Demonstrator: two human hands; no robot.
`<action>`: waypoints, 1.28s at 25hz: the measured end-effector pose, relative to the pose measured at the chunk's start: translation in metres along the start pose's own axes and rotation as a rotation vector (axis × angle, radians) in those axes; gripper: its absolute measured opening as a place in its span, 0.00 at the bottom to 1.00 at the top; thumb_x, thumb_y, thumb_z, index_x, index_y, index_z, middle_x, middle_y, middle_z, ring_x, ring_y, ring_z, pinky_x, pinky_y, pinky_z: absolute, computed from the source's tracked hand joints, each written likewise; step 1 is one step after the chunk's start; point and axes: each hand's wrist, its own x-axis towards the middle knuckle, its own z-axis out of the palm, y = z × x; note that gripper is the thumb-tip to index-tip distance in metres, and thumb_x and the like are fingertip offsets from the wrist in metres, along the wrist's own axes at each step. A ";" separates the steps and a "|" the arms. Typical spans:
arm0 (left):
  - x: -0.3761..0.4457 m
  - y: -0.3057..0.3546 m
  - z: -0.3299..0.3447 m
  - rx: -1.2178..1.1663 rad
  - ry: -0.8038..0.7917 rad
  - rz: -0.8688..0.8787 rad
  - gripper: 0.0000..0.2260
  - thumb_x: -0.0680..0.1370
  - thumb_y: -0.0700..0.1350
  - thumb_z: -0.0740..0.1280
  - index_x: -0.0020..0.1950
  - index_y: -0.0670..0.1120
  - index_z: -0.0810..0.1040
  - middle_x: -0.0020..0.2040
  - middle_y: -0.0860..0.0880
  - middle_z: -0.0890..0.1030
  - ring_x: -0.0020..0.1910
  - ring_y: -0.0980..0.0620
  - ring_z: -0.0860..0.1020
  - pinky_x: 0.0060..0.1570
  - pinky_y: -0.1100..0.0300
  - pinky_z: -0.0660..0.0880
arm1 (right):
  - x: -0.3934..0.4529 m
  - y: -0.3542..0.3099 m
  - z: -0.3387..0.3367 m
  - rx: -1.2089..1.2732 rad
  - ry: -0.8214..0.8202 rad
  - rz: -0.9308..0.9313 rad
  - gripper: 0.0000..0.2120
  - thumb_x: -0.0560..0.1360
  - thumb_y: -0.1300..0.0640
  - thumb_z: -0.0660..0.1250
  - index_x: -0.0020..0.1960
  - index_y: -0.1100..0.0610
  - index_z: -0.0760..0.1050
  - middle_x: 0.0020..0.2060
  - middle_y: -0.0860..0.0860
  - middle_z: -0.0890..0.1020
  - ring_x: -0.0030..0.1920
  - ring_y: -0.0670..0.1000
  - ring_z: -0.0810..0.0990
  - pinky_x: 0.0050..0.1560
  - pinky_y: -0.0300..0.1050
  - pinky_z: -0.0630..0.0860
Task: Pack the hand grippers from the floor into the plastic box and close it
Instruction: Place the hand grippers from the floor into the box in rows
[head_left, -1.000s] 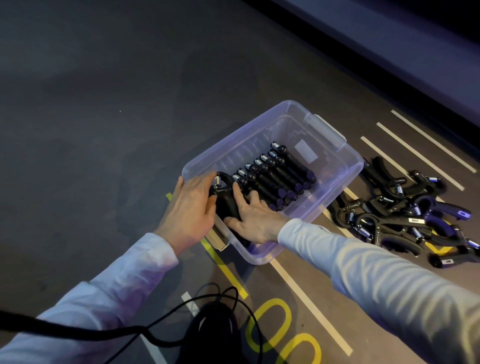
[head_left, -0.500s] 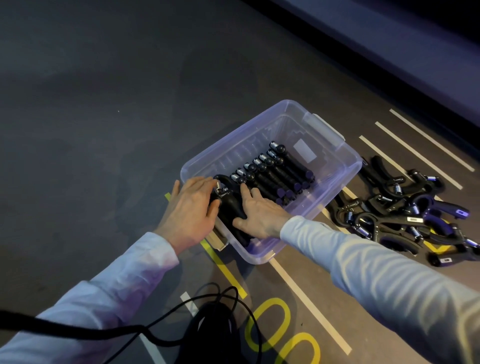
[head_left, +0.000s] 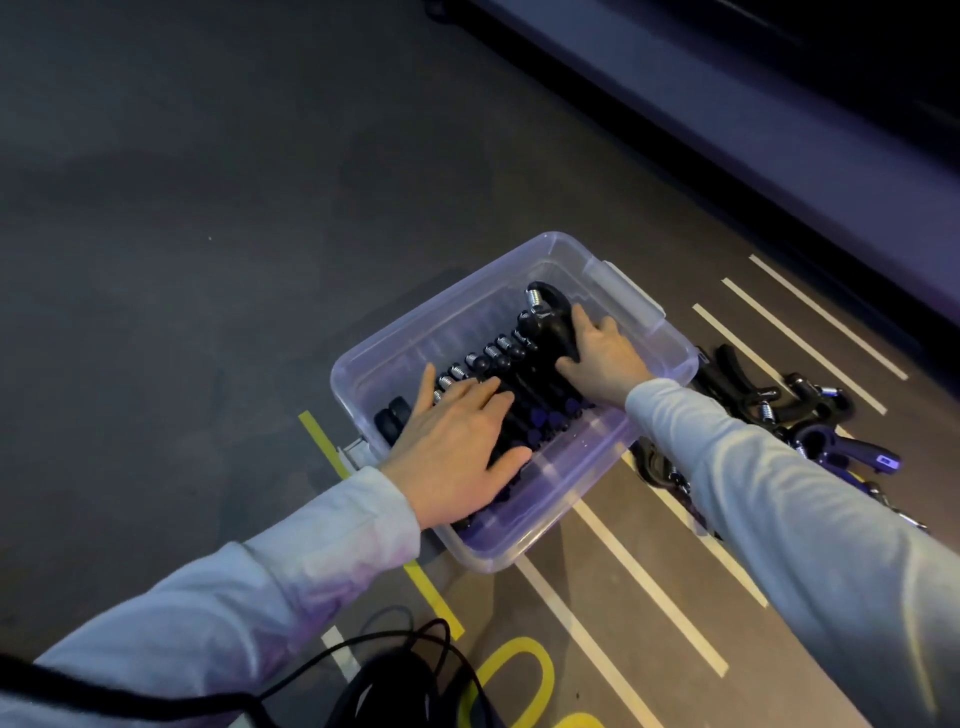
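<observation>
A dark grey floor (head_left: 208, 260) fills most of the view, marked near the right with white stripes (head_left: 644, 587) and a yellow tape line (head_left: 431, 592). A dark raised ledge (head_left: 779, 119) runs along the far right.

On the floor, right of centre, sits a clear rectangular plastic box (head_left: 467, 332), open at the top, with a latch handle on its far right end. A person's two pale long sleeves reach into it from the near side.

To the right of the box, on the floor and partly hidden behind the right sleeve, lies a loose pile of black and purple hand grippers (head_left: 810, 415), tangled together.

Inside the box, a row of black hand grippers with silver coil springs (head_left: 498, 358) lies packed side by side along the bottom, springs pointing toward the far left wall.

The left hand (head_left: 457, 452) lies flat on the near end of that row, fingers straight and spread, pressing down and gripping nothing.

The right hand (head_left: 602, 358) is at the far end of the box, its fingers curled round a single black hand gripper with a silver spring (head_left: 545, 322), which stands higher than the packed row and touches its far end.

A black cable (head_left: 332, 670) loops across the floor at the near edge, beneath the left sleeve.
</observation>
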 end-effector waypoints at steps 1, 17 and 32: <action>0.003 -0.001 0.002 0.007 -0.012 -0.006 0.28 0.79 0.59 0.52 0.75 0.48 0.55 0.76 0.48 0.56 0.74 0.49 0.53 0.71 0.44 0.36 | 0.005 0.003 0.001 -0.017 -0.027 0.023 0.34 0.76 0.55 0.60 0.76 0.57 0.47 0.68 0.66 0.62 0.67 0.69 0.65 0.68 0.56 0.64; 0.001 -0.018 0.015 0.206 0.085 -0.221 0.29 0.77 0.51 0.58 0.74 0.40 0.54 0.74 0.42 0.58 0.74 0.43 0.52 0.70 0.45 0.38 | -0.028 -0.012 -0.021 0.460 -0.079 -0.309 0.11 0.80 0.61 0.59 0.60 0.62 0.71 0.49 0.60 0.79 0.48 0.58 0.78 0.50 0.51 0.76; -0.002 -0.059 0.013 0.002 0.234 -0.162 0.24 0.77 0.42 0.63 0.72 0.42 0.63 0.72 0.45 0.66 0.72 0.47 0.61 0.71 0.51 0.41 | -0.045 -0.064 0.052 0.343 -0.540 -0.189 0.16 0.78 0.53 0.63 0.62 0.60 0.68 0.47 0.54 0.78 0.48 0.53 0.77 0.48 0.42 0.70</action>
